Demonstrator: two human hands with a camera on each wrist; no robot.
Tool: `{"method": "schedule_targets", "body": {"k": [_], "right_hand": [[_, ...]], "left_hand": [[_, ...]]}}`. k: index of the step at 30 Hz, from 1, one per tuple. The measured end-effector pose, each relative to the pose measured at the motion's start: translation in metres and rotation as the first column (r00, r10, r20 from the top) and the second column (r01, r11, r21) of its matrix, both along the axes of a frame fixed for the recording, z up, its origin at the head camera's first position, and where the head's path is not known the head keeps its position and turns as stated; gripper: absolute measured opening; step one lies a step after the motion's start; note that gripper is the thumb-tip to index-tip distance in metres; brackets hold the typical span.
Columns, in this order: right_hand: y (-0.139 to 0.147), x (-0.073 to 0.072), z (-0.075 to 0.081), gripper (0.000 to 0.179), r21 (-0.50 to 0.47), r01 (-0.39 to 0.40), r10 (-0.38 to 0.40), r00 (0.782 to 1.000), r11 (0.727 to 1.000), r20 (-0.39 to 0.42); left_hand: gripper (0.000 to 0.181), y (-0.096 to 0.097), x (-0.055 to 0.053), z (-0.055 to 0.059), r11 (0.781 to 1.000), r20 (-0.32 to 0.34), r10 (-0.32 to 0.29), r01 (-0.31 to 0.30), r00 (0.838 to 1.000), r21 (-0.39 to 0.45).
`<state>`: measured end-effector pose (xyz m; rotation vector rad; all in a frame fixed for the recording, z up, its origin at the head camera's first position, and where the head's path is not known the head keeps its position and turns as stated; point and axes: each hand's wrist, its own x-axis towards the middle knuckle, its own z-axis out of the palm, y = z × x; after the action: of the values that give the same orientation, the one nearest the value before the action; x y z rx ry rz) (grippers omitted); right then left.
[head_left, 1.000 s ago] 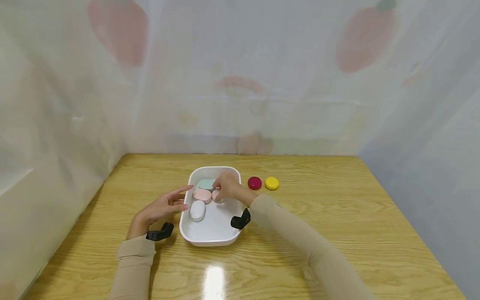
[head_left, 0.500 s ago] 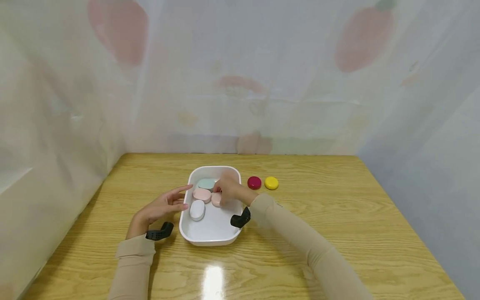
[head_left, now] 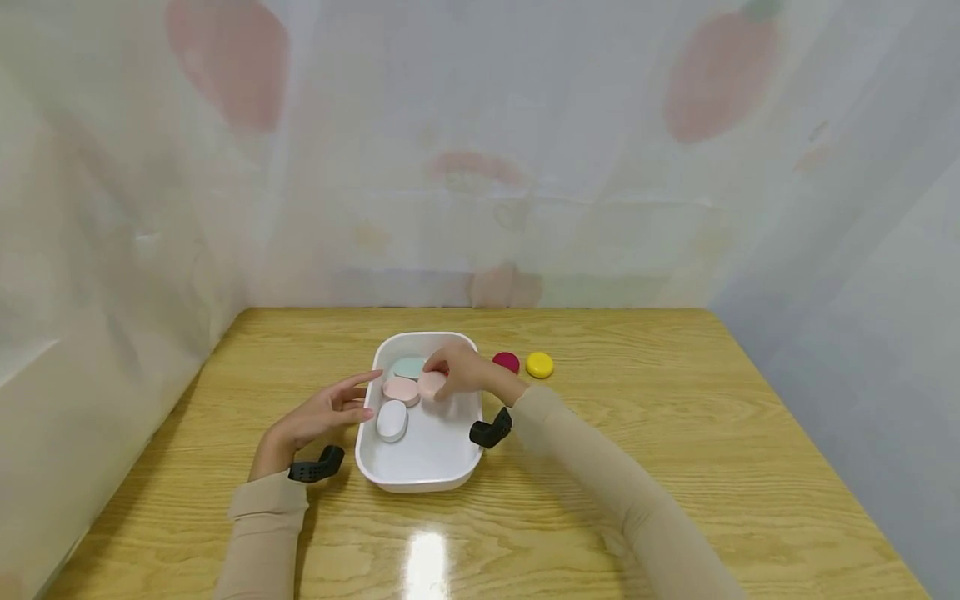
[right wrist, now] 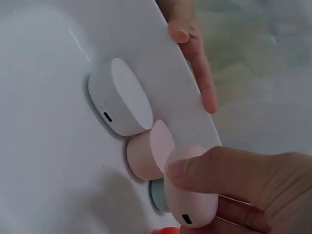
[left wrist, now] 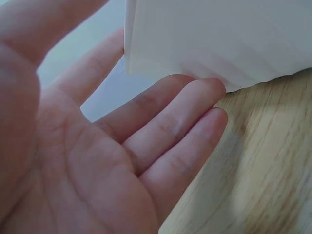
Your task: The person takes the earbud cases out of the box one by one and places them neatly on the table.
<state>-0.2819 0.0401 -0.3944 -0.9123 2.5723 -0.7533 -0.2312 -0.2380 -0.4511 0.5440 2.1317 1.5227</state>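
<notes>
My right hand [head_left: 461, 368] pinches a pale pink earbud charging case [right wrist: 191, 195] between thumb and fingers, over the white tray [head_left: 420, 484]. A dark port slot shows on the end of this case. Beside it in the tray sit a second pink case [head_left: 401, 389], a mint green case [head_left: 408, 367] and a white case [head_left: 392, 421] with its own dark slot. The green one is largely hidden in the right wrist view. My left hand [head_left: 318, 417] rests at the tray's left side, fingers loosely extended against its wall [left wrist: 209, 39].
A dark red round object [head_left: 507, 362], partly covered by the right forearm, and a yellow round one [head_left: 540, 365] lie right of the tray on the wooden table [head_left: 675, 417]. Something orange [right wrist: 168, 230] shows at the bottom of the right wrist view. A printed curtain [head_left: 480, 167] hangs behind.
My right hand has drawn the held pink case slightly up from the tray floor, its face now tilted into view. My left hand stays at the tray's side.
</notes>
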Motion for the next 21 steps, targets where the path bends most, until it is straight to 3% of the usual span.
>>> {"method": "schedule_targets", "body": {"k": [8,15,21], "right_hand": [[0.031,0.002,0.002,0.05,-0.222,0.103,-0.084,0.992,0.97,0.092],[0.068,0.007,-0.002,0.053,-0.405,0.205,-0.17,0.978,0.891,0.121],[0.096,0.009,-0.008,0.054,-0.462,0.288,-0.257,0.958,0.839,0.13]], "left_hand": [[0.072,-0.005,0.001,0.001,1.0,0.001,0.012,-0.012,1.0,0.003],[0.07,-0.008,0.002,0.001,1.0,0.0,0.019,-0.019,1.0,-0.019],[0.07,-0.01,0.004,0.001,1.0,0.001,0.017,-0.017,1.0,-0.006]]}}
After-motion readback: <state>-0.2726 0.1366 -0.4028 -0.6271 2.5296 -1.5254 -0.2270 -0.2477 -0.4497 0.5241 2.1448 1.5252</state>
